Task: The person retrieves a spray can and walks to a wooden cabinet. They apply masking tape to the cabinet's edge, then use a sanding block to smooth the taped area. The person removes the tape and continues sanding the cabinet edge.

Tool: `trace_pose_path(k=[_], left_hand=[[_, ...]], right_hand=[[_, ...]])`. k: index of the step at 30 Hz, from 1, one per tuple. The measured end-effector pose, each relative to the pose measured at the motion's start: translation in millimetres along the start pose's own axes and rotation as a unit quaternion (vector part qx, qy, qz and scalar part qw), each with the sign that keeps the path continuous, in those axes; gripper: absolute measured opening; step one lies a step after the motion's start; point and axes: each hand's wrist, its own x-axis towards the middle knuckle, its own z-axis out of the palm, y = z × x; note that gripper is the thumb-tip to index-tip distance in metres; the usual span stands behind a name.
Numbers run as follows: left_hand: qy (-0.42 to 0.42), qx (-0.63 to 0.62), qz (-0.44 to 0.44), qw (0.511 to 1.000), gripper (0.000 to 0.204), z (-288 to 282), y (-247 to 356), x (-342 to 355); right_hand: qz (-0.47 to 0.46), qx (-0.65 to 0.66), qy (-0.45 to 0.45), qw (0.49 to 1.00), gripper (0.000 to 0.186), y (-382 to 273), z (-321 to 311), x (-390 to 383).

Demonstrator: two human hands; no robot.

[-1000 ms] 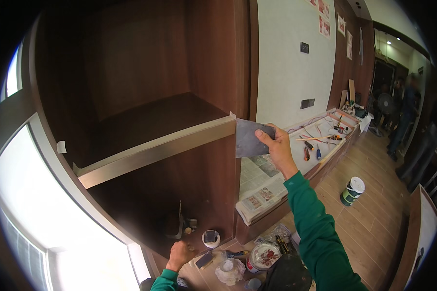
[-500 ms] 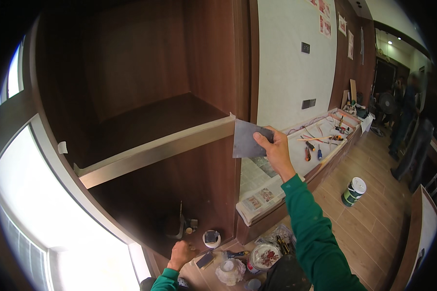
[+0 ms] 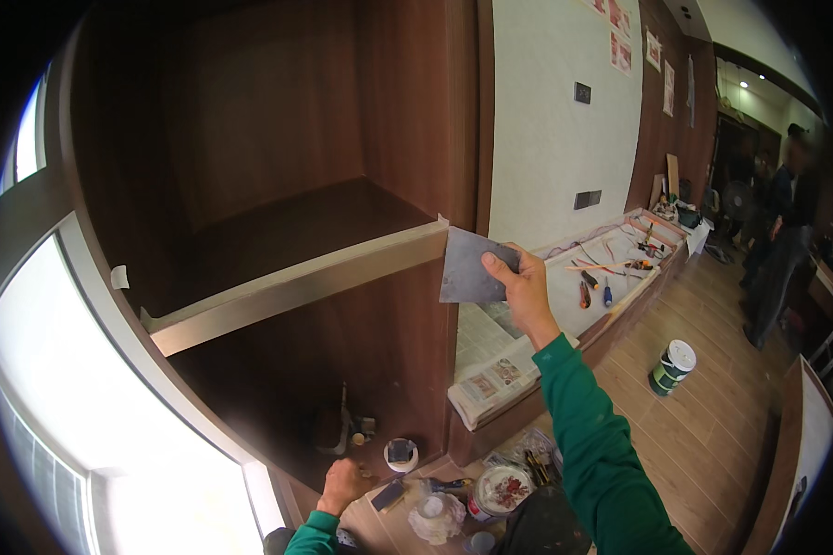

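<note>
Dark wood cabinet (image 3: 278, 185) by a window, my right hand (image 3: 525, 294) pinching a grey sanding sheet (image 3: 470, 268) at the taped shelf edge (image 3: 296, 287) — my left hand (image 3: 342, 483) low, fingers curled on the cabinet's bottom edge.

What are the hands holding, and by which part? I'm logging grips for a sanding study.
The right hand pinches a grey abrasive sheet by its right edge, beside the shelf edge. The left hand rests low on the cabinet base, holding nothing visible.
</note>
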Motion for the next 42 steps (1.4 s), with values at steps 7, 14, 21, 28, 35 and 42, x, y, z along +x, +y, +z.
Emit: trace_pose_path(k=[7,14,21,28,35,42], left_hand=[[-0.001,-0.001,-0.005,1.0,0.03,0,5,3],[-0.015,0.01,-0.017,1.0,0.032,-3,6,4],[-0.01,0.006,-0.017,1.0,0.032,-1,-3,3],[0.003,-0.002,-0.01,1.0,0.032,-5,-1,-1],[-0.008,0.013,-0.02,1.0,0.033,-9,8,-1],[-0.001,0.011,-0.008,1.0,0.033,-5,0,0]], right_hand=[[-0.011,-0.021,0.017,1.0,0.015,6,6,-8],[0.014,0.049,0.015,0.999,0.016,6,4,-14],[0.026,0.067,0.055,0.996,0.016,9,20,-18],[-0.007,0.029,0.054,0.998,0.016,4,34,-17],[-0.013,-0.007,0.033,0.999,0.019,-1,31,-17],[-0.026,-0.036,0.027,0.999,0.02,-5,42,-18]])
